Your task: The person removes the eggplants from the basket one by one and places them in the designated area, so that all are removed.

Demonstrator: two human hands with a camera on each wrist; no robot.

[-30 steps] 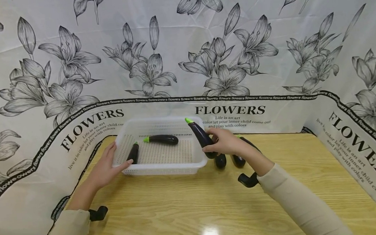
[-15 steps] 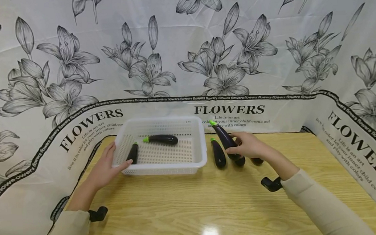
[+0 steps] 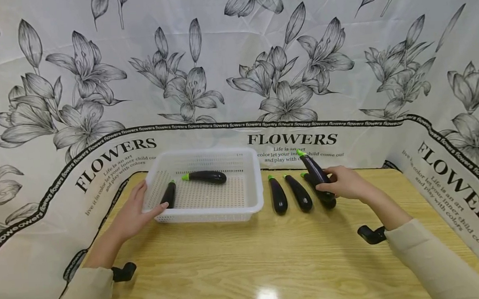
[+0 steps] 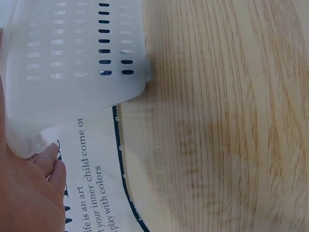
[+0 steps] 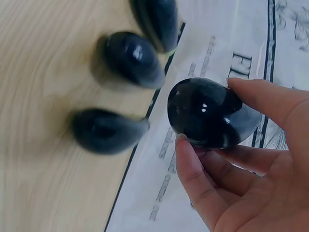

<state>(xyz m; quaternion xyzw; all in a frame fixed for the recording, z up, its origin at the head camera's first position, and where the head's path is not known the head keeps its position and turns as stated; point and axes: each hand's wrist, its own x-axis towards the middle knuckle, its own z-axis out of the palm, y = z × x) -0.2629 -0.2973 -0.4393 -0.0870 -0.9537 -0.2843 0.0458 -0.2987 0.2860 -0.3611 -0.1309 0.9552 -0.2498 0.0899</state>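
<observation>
My left hand (image 3: 132, 217) grips the left end of a white perforated plastic basket (image 3: 210, 211), thumb over the rim; in the left wrist view its fingers curl under the rim of the basket (image 4: 67, 99). Two dark purple eggplants lie inside, one crosswise (image 3: 206, 177) and one near the left wall (image 3: 169, 196). To the right, my right hand (image 3: 346, 183) holds another eggplant (image 3: 313, 170), green stem up and tilted left, thumb and fingers around its thick end. Below it a table eggplant (image 3: 329, 204) is partly hidden. The right wrist view shows the held eggplant's (image 5: 205, 111) rounded bottom.
Two more eggplants, one nearest the basket (image 3: 278, 196) and one beside it (image 3: 298, 193), lie in a row on the wooden table (image 3: 214, 267). A flower-printed cloth (image 3: 219, 100) rises behind the table and along both sides.
My right hand has carried its eggplant rightward, from the basket's right edge to above the rightmost table eggplant. My left hand and the basket have stayed in place.
</observation>
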